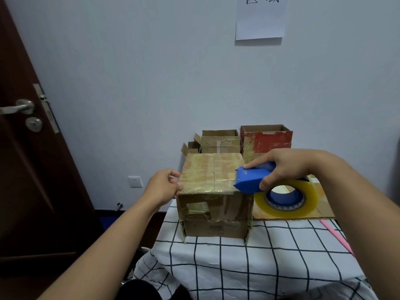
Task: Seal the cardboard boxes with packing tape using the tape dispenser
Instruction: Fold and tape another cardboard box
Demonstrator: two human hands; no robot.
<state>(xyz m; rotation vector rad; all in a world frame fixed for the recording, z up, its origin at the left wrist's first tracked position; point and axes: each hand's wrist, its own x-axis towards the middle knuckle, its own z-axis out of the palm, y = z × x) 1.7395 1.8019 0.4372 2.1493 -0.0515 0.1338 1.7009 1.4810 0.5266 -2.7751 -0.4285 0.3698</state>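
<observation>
Door [32, 148] at 9 o'clock, dark wood, well apart from my work; floor gap between it and the table.

My left hand [164, 187] sits at the left top edge of the near cardboard box [214, 195], fingers curled with thumb and fingertips pinching at that corner, seemingly on the tape end or the flap edge; I cannot tell which. Risk here: if the pinch slips, the tape end lifts and the strip wrinkles or sticks back on itself.

The box stands at the table's [238, 267] left corner, its bottom flaps splayed at the checked cloth. Its top already carries glossy tape layers. A hard pull toward 3 o'clock could tip or drag it, as it looks light and the cloth may slide.

My right hand [287, 167] wraps the blue tape dispenser [253, 178], fingers curled over its body, thumb beneath, nose touching the box's right top edge. The roll hangs just beside the box wall. Cutting at a poor angle could tear the tape raggedly.

At 12 o'clock, open boxes [220, 141] and a red box [266, 139] stand near, limiting forward travel. Flat cardboard [322, 204] at 3 o'clock; pink strip [335, 234] near the right edge. Most open room lies toward 6 o'clock.
</observation>
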